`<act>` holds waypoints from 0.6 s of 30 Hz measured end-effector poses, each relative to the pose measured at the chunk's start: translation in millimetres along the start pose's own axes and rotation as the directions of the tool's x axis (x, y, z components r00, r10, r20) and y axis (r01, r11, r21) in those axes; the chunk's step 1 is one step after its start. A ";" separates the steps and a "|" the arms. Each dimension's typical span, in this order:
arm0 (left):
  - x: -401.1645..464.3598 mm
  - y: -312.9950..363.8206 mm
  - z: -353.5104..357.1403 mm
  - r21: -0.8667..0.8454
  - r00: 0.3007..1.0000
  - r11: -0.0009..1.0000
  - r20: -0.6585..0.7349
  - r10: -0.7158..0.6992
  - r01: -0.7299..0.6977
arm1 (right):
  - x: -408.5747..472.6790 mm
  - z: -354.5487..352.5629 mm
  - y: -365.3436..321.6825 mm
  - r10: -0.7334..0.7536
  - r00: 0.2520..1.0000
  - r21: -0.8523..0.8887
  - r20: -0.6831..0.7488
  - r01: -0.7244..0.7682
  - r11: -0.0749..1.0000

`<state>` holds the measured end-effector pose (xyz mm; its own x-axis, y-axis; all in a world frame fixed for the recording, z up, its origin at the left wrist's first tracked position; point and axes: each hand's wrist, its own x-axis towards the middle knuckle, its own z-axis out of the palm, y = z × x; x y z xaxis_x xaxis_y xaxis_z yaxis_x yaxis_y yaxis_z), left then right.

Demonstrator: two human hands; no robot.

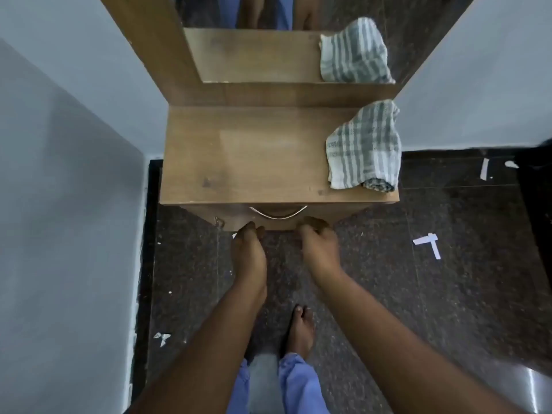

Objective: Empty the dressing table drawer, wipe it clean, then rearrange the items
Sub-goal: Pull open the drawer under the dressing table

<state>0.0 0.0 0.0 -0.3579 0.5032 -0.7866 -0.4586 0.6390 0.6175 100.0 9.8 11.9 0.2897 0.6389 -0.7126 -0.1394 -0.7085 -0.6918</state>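
The drawer is shut, or very nearly so, under the front edge of the dressing table top; only a strip of its face is seen, and its contents are hidden. A small metal catch or key is seen near the left end of the drawer face.

The left hand is held at the lower edge of the drawer face, left of the handle, with its fingers bunched together and nothing visibly gripped. The right hand is curled against the same lower edge, right of the handle; whether its fingers are hooked under the edge cannot be told. The handle itself is not held.

If the drawer is drawn by its lower edge, an uneven pull could skew and jam it, or the fingers could slip off. A hard pull could bring it out too far, spilling its contents over the bare foot below.

At the right front corner of the top the striped cloth lies close to the edge, and could be shaken off by a jolt.
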 end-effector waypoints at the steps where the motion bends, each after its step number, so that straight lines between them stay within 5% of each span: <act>1: 2.8 -0.3 2.5 -0.079 1.000 0.997 0.009 -0.026 0.026 | 5.7 2.1 -0.5 0.033 0.999 0.089 0.009 -0.034 0.995; 7: 15.4 1.2 9.6 -0.382 0.975 0.902 0.164 -0.149 0.202 | 26.3 4.0 -0.1 0.196 0.961 0.348 0.197 -0.255 0.902; 18: -4.2 4.1 12.0 -0.475 0.953 0.837 0.255 -0.164 0.271 | 14.0 -1.6 -8.3 0.210 0.930 0.470 0.302 -0.337 0.816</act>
<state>9.4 7.5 5.9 -0.0581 0.5235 -0.8501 -0.8674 0.3951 0.3026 106.7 24.2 7.8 -0.0458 0.5358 -0.8431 -0.6564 -0.6524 -0.3789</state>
